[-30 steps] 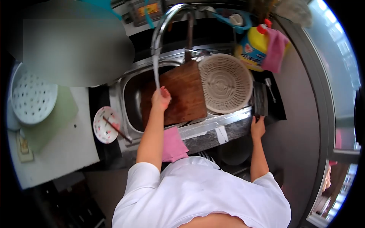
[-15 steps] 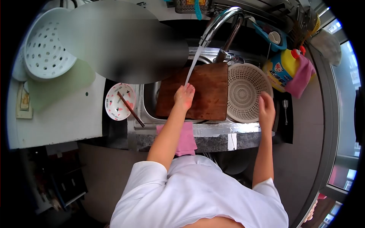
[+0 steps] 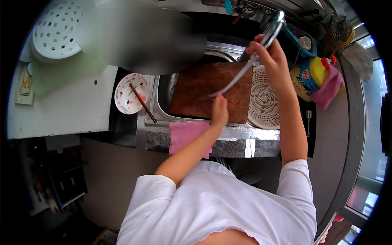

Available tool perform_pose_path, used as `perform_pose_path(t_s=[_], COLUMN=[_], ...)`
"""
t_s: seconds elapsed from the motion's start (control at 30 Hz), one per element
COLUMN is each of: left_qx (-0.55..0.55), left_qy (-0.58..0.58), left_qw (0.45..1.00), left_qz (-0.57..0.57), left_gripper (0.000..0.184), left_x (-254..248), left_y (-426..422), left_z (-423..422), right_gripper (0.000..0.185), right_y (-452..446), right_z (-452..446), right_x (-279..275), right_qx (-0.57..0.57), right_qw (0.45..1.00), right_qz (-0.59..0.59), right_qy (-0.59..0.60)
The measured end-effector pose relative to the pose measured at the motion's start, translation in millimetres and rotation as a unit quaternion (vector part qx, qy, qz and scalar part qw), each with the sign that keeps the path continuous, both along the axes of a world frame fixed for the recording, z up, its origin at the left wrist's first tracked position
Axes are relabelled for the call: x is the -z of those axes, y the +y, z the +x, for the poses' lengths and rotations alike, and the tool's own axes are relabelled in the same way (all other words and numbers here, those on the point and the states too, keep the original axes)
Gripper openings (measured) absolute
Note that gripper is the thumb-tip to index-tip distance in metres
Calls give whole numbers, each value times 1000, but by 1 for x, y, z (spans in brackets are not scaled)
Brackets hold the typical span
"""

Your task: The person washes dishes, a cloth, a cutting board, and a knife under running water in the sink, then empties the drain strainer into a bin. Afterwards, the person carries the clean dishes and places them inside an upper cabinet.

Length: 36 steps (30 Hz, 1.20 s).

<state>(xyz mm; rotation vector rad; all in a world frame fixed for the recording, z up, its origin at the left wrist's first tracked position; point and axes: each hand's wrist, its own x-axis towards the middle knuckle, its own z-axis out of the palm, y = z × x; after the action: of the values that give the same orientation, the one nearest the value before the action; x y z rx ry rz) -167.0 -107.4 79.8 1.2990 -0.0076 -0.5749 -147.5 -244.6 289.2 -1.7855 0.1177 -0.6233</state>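
Water runs from the chrome faucet onto a wooden cutting board, which lies across the sink. My right hand is at the faucet's spout, its fingers closed round it. Near the right part of the board's front edge is my left hand, close to the end of the water stream. Motion blurs its fingers, so their pose is unclear. A beige round strainer sits right of the board, partly behind my right forearm.
On the left stand a patterned bowl with chopsticks and a white perforated basket. A pink cloth hangs at the sink's front edge. To the right are a yellow bottle with another pink cloth and a blue container.
My right hand has gone from the counter's right side, over the strainer, up to the faucet. My left hand has shifted right along the board. The view has shifted too.
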Motion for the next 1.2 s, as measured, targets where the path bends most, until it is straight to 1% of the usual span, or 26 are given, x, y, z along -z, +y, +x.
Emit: perform_pose_path(t_s=[0.03, 0.07, 0.13, 0.17, 0.2, 0.27, 0.3, 0.33, 0.4, 0.43, 0.47, 0.53, 0.6, 0.67, 0.73, 0.83, 0.87, 0.9, 0.93, 0.97, 1.0, 1.03, 1.1, 1.17, 1.2], left_qx=[58, 115, 133, 163, 162, 194, 203, 201, 236, 206, 218, 210, 189, 192, 197, 158, 137, 142, 164, 160, 199, 206, 210, 202, 201], left_qy=[-125, -247, -381, -463, -460, -542, -537, -536, -529, -504, -503, -494, -448, -408, -316, -332, -372, -409, -403, -451, -447, -456, -464, -511, -512], left_qw=[988, 953, 898, 848, 849, 786, 784, 786, 766, 785, 776, 776, 792, 782, 806, 810, 820, 812, 826, 824, 828, 825, 823, 793, 794], left_qz=[68, 134, 174, 202, 203, 224, 234, 234, 280, 295, 314, 330, 369, 431, 459, 456, 413, 392, 358, 304, 275, 265, 251, 264, 261], left_gripper=[44, 47, 49, 53, 53, 59, 63, 63, 64, 64, 65, 66, 66, 65, 62, 58, 55, 56, 56, 56, 58, 60, 61, 63, 63], left_x=[-7, -12, -15, -17, -18, -20, -15, -14, -11, 1, 16, 33, 50, 55, 62, 65, 51, 39, 19, 12, 0, -4, -6, 1, 5], left_y=[-2, -4, -17, -23, -28, -41, -46, -48, -41, -34, -29, -20, -17, -2, 13, 15, 9, 2, -5, -11, -19, -31, -46, -70, -79], left_z=[-10, -18, -37, -39, -37, -28, -24, -18, -4, 9, 25, 43, 61, 79, 93, 73, 53, 33, 13, -4, -13, -17, -14, 15, 30], right_gripper=[26, 26, 26, 26, 27, 27, 27, 27, 28, 28, 28, 28, 29, 30, 30, 31, 32, 33, 33, 33, 33, 33, 33, 33, 33], right_y=[-4, -7, -11, -12, -13, -8, -7, -7, -6, -6, -5, -4, -1, -2, -5, -4, -3, -2, -2, -2, -1, -1, -1, 1, 2], right_z=[-8, -15, -23, -24, -25, -26, -24, -22, -20, -19, -19, -16, -12, -13, -15, -16, -15, -14, -14, -13, -13, -13, -13, -12, -11], right_x=[1, 1, 0, 2, 3, 2, 2, 3, 6, 7, 8, 9, 6, 6, 4, 4, 5, 5, 5, 5, 6, 6, 9, 8, 8], right_qx=[0, 1, -3, -4, -5, 0, 7, 4, -13, -12, -13, -14, -13, -9, -5, -1, -1, 1, 2, 1, 0, 0, -3, 4, 5], right_qw=[1000, 1000, 1000, 1000, 1000, 1000, 1000, 1000, 1000, 1000, 1000, 999, 1000, 1000, 1000, 1000, 1000, 1000, 1000, 1000, 1000, 1000, 1000, 1000, 1000], right_qz=[-2, -4, -9, -6, -4, -5, -8, -10, 22, 21, 24, 26, -6, -12, -19, -20, -15, -11, -12, -5, 1, 1, 8, 20, 17], right_qy=[9, 18, 13, 8, 2, 8, 10, 12, -7, -7, -11, -12, -18, -10, -5, 3, 0, -3, -4, -6, -7, -10, -14, -11, -12])
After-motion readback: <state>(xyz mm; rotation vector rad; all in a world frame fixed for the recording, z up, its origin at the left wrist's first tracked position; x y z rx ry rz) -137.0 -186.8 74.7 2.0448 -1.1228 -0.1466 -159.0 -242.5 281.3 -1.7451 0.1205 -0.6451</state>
